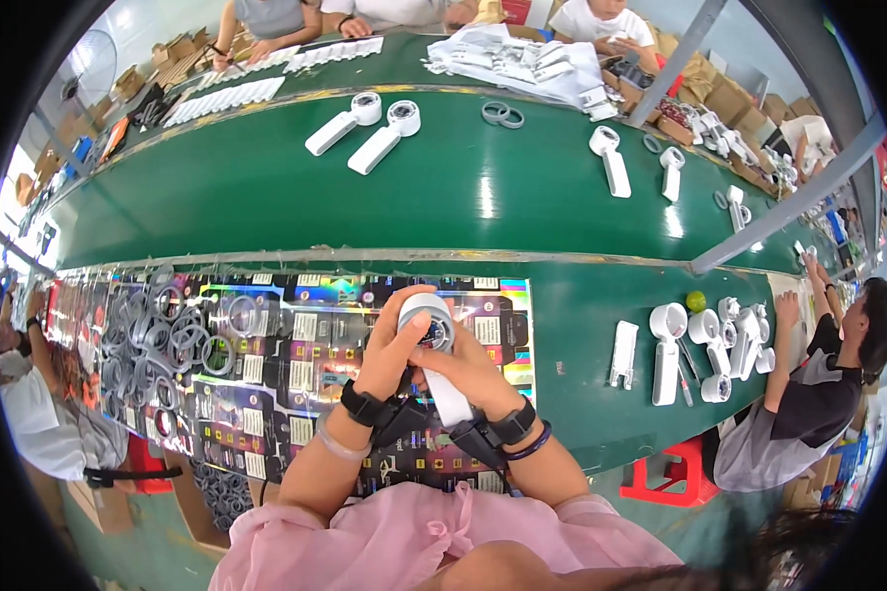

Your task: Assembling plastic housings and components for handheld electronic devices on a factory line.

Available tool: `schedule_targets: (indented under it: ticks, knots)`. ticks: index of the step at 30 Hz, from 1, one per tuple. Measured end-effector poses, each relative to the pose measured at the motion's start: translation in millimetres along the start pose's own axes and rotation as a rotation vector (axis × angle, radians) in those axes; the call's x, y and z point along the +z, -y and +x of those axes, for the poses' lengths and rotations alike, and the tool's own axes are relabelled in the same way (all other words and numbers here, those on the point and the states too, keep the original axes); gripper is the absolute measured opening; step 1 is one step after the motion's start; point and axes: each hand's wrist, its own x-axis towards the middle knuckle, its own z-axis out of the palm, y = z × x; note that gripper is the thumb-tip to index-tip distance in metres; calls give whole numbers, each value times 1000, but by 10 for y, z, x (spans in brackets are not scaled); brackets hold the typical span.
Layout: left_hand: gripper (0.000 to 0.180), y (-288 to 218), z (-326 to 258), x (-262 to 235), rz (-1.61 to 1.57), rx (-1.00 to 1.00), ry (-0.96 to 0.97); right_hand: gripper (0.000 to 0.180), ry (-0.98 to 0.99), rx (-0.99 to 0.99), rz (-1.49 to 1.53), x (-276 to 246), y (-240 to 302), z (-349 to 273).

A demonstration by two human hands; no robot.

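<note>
Both my hands are closed around a white handheld fan [449,398], over the middle of the dark printed sheet [296,402]. Its round head is up and its handle slants down toward me. My left hand [388,345] grips the head from the left, the thumb lying across its front. On the other side, my right hand [475,370] wraps the lower head and the top of the handle. Dark parts show inside the fan's head, partly covered by my fingers. To the left lies a heap of grey rings [154,340].
Several white fans [668,340], a white handle shell [623,353] and a green ball [696,300] lie at right, near a co-worker [820,379]. Beyond a low ledge, a green belt [237,197] carries fans and rings. A metal post [788,197] rises at right.
</note>
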Motion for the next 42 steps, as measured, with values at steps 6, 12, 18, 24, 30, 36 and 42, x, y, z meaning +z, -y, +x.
schedule_targets:
  ticks: [6,12,18,24,30,36,42]
  knots:
    - [42,185,16,-1,-35,47,-91,55,-37,-61,-88,63,39,-19]
    - [52,218,42,-34,-81,19,-90,57,-129,-138,-239,54,-52,34]
    - [53,178,36,-30,-76,-172,-123,51,-190,-168,-213,40,-133,29]
    - [50,160,55,-60,-103,-55,-61,51,-23,48,129,-30,-74,49]
    - [53,-30,39,-56,-15,-13,50,91,275,122,621,-91,-52,38]
    - [39,102,16,-43,101,112,-131,82,-125,28,-369,0,40,-94]
    - [37,30,-49,63,172,17,-149,60,-439,-487,-646,-222,210,-153]
